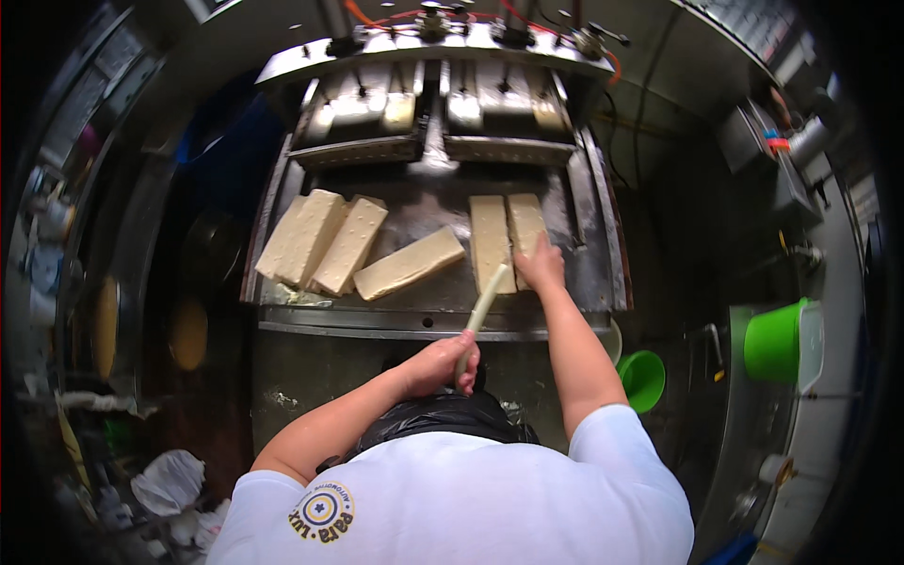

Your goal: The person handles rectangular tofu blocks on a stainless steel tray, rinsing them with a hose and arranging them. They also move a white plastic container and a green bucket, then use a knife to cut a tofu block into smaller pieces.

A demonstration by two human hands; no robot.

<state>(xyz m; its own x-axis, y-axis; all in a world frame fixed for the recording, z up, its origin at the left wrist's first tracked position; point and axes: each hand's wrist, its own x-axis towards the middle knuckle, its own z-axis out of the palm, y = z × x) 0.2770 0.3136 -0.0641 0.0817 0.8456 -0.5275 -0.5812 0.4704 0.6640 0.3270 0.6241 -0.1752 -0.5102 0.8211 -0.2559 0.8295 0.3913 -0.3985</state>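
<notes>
My left hand (443, 363) is closed around a long pale stick (487, 298), whose far end slants up over the lower part of a cream block of tofu (489, 235). Whether the stick touches that block I cannot tell. My right hand (540, 265) grips the near part of the rightmost tofu block (524, 212), its fingertips partly hidden. These two blocks lie nearly parallel, with a narrow gap. Left of them another tofu block (411, 263) lies slantwise. Several more tofu blocks (314, 239) lean together at the left of the metal table (428, 200).
A metal press with two plates (508, 99) spans the table's far side. The table's raised front edge (414, 329) is close to my body. Green buckets (643, 380) stand at the right, and a white plastic bag (169, 482) lies at lower left.
</notes>
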